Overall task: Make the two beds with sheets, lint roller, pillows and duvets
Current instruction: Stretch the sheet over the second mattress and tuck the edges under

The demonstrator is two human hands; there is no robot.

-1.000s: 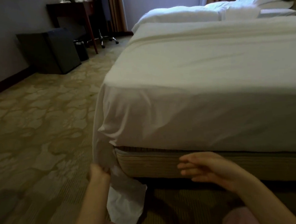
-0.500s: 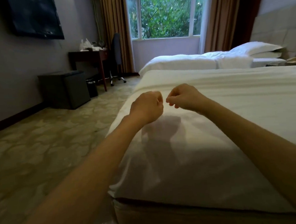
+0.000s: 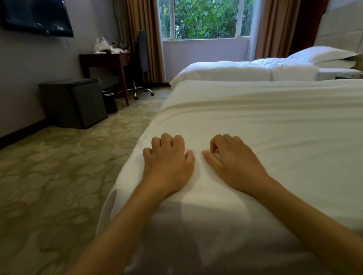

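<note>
A white sheet (image 3: pixel 283 134) covers the near bed, smooth on top with a few long creases toward the far side; its corner hangs down at the lower left. My left hand (image 3: pixel 167 162) rests on the sheet near the bed's corner, fingers curled under, holding nothing. My right hand (image 3: pixel 229 157) lies beside it with curled fingers and the thumb stretched toward the left hand. The far bed carries a white duvet (image 3: pixel 236 71) and two stacked pillows (image 3: pixel 323 55) by the headboard (image 3: pixel 345 33). No lint roller is in view.
Patterned carpet (image 3: pixel 50 178) spreads left of the bed. A dark cabinet (image 3: pixel 75 101), a small bin (image 3: pixel 109 101), a wooden desk (image 3: pixel 106 58) and an office chair (image 3: pixel 142 60) line the left wall under a television (image 3: pixel 36 16). A window with curtains is at the back.
My left hand let go of the hanging sheet corner below the mattress. Both hands rose as fists above the bed, then came down onto the sheet. The view lifted from the bed's side.
</note>
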